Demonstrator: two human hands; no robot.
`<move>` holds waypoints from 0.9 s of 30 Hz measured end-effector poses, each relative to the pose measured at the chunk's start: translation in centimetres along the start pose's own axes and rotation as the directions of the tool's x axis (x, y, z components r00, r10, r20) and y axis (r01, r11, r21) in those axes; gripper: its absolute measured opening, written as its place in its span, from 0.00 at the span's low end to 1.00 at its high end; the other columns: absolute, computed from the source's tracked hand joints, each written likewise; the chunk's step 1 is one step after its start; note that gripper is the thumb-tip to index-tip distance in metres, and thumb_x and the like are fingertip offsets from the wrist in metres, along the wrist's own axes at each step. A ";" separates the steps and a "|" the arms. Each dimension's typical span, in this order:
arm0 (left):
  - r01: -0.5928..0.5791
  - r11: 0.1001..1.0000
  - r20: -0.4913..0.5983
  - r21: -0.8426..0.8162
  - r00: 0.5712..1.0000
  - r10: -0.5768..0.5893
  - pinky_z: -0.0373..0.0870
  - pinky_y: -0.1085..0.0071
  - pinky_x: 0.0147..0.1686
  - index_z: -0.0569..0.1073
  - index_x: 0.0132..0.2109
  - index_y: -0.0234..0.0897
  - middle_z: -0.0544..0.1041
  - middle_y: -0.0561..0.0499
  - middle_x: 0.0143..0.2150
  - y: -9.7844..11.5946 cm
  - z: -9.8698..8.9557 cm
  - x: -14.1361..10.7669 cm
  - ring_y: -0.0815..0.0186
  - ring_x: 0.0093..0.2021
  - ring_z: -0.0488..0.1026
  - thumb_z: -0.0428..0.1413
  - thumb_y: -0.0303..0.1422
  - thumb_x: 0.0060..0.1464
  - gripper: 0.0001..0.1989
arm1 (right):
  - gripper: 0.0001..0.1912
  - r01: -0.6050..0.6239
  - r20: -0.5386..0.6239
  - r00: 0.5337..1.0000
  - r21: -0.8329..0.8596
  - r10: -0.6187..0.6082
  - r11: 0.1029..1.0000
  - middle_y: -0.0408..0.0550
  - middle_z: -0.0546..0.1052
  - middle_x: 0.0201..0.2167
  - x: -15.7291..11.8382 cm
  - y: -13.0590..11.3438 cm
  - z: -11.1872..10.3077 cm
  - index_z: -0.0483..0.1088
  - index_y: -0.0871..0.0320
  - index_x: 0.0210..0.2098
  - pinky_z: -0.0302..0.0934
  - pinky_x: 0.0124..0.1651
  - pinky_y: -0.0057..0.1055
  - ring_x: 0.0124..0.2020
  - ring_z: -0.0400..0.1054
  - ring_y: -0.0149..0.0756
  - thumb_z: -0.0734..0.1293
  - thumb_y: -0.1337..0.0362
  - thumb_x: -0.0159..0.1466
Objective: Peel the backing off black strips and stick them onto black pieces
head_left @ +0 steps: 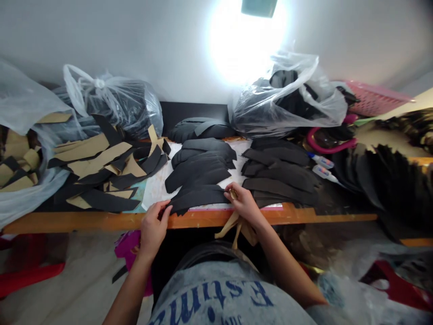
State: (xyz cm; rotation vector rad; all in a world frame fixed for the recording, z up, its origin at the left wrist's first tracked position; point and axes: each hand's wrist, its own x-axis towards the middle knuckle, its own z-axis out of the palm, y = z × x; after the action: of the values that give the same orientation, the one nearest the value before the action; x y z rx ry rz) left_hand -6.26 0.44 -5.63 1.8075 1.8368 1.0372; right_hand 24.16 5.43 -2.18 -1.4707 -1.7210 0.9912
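Strip [199, 197], black and curved, spans left grip [154, 226] to right grip [244, 204].

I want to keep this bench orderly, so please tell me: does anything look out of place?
Yes: the left pile of tan and black pieces looks messy, lying at mixed angles, unlike the black stacks in the middle. Tan strips also hang below the bench's front edge, rather than lying on top.

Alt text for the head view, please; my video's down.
A person's left hand and right hand hold opposite ends of a curved black strip at the front of a cluttered workbench. More black strips lie behind and rightward, tan-and-black pieces leftward, and filled clear plastic bags along the back.
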 end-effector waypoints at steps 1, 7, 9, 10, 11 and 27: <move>-0.027 0.998 -0.009 0.056 1.000 0.028 0.72 0.63 0.48 0.78 0.48 0.38 0.80 0.47 0.42 -0.2 -0.4 0.1 0.61 0.43 0.77 0.52 0.40 0.66 0.14 | 0.08 0.008 -0.010 1.000 0.036 -0.007 0.999 0.40 0.69 0.25 -0.2 -0.2 -0.6 0.68 0.56 0.35 0.56 0.33 0.27 0.27 0.62 0.32 0.65 0.57 0.66; 0.026 0.851 -0.202 0.524 0.975 0.094 0.71 0.54 0.53 0.77 0.56 0.33 0.76 0.36 0.49 -4.4 -6.0 1.4 0.51 0.49 0.74 0.51 0.44 0.64 0.23 | 0.16 -0.164 -0.351 0.926 -0.047 0.138 0.985 0.45 0.74 0.30 -4.0 1.7 -12.6 0.74 0.55 0.40 0.59 0.34 0.32 0.29 0.65 0.36 0.70 0.49 0.62; -0.031 0.825 -0.137 0.565 0.982 0.131 0.70 0.53 0.58 0.75 0.59 0.33 0.71 0.33 0.61 -6.3 -8.2 1.6 0.48 0.57 0.72 0.53 0.47 0.62 0.27 | 0.18 -0.317 -0.513 0.842 -0.221 0.166 0.922 0.50 0.76 0.31 -5.4 3.2 -17.0 0.76 0.55 0.40 0.59 0.35 0.36 0.30 0.68 0.40 0.70 0.48 0.59; -0.066 0.817 -0.082 0.573 0.987 0.137 0.69 0.53 0.59 0.74 0.60 0.33 0.69 0.34 0.63 -7.1 -9.0 1.6 0.47 0.59 0.71 0.52 0.48 0.63 0.27 | 0.20 -0.430 -0.637 0.761 -0.348 0.127 0.833 0.55 0.77 0.33 -5.9 3.6 -18.4 0.77 0.56 0.42 0.60 0.36 0.38 0.33 0.69 0.43 0.70 0.48 0.59; -0.094 0.807 -0.031 0.582 0.990 0.138 0.69 0.53 0.59 0.74 0.60 0.34 0.70 0.36 0.63 -7.8 -9.6 1.6 0.47 0.60 0.71 0.50 0.47 0.64 0.27 | 0.21 -0.505 -0.710 0.701 -0.429 0.066 0.749 0.59 0.78 0.37 -6.1 3.8 -19.1 0.77 0.57 0.43 0.60 0.37 0.40 0.35 0.70 0.46 0.69 0.47 0.60; -0.358 0.801 0.189 0.480 0.934 0.304 0.69 0.54 0.53 0.78 0.42 0.41 0.82 0.45 0.44 -7.2 -12.4 4.5 0.52 0.50 0.76 0.50 0.40 0.64 0.14 | 0.21 -0.192 -0.317 0.948 -0.518 0.022 0.834 0.49 0.80 0.30 -2.9 0.8 -10.7 0.73 0.58 0.54 0.60 0.32 0.31 0.30 0.74 0.43 0.65 0.52 0.68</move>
State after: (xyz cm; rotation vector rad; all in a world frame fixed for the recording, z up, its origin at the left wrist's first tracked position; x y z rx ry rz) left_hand -20.55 2.34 -1.40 2.5143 1.8915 0.5628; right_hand 34.16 4.02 2.37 -1.9778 -1.7816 0.2916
